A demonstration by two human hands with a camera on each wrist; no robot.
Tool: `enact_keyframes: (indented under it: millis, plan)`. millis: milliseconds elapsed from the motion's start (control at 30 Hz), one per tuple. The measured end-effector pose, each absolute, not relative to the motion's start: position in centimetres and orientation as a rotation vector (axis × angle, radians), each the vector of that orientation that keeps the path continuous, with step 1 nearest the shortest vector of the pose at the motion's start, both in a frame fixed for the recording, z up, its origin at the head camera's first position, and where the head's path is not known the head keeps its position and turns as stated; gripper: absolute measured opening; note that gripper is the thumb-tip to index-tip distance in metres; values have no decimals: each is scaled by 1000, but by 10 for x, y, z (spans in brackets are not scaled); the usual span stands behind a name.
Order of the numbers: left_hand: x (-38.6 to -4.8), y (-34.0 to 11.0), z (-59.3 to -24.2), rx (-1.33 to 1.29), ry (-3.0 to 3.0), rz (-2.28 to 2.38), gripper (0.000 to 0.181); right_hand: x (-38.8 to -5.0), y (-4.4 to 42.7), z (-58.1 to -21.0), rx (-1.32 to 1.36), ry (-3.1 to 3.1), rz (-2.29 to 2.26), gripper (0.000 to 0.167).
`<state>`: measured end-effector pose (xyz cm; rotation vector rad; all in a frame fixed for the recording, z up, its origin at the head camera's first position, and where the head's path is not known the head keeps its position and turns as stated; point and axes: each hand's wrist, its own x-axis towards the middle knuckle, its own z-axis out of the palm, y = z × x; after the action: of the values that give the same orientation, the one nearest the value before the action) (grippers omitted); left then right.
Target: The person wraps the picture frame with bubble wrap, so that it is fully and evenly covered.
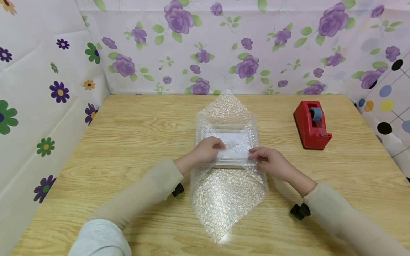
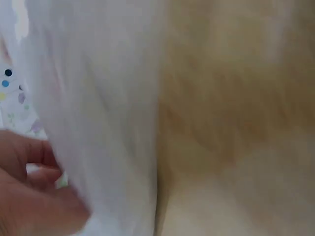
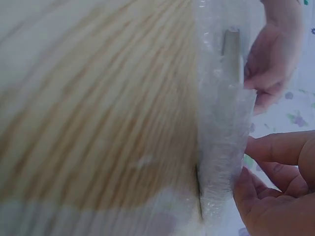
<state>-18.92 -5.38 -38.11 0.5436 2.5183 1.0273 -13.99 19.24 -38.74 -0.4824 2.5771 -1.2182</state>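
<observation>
Frame [image 1: 231, 137] part-wrapped in bubble wrap [image 1: 227, 199], centre of counter [image 1: 144, 142], both hands at it.
L hand [image 1: 206, 150]: fingers bent, tips on wrap over frame's L side; can't tell if it pinches film or just presses. Frame lies btwn the hands, side flaps folded in, far + near flaps spread, far tip by counter's far edge. R hand [image 1: 270, 161]: fingers loosely bent, thumb apart, tips touching wrap at frame's R side, no firm grip seen. Tape dispenser [image 1: 305, 135] well apart, twd counter's far R corner. Risk, prob.: side flaps spring back if either hand lifts, as no tape shows on them; uneven pressure could also skew frame.
</observation>
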Motion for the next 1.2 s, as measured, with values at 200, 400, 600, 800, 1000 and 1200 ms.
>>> enact_keyframes:
  millis: [200,400,600,800,1000,1200]
  plan:
    - [-196,-70,-377,985,2421,804,39,-139,193,-392,-564,2645,-1165,18]
    - [-208,-80,-366,1016,2191,619,41,-141,195,-394,-752,2761,-1034,18]
    - [-214,-85,-356,877,2067,500,56,-146,196,-396,-1088,2842,-837,22]
    - [-212,-85,-358,923,2062,485,60,-149,203,-399,-1284,2803,-727,23]
    - [-205,-90,-362,1175,2127,509,49,-151,213,-403,-1529,2816,-671,26]
    - [-194,-103,-365,1390,2376,438,36,-153,215,-402,-1699,2818,-625,28]
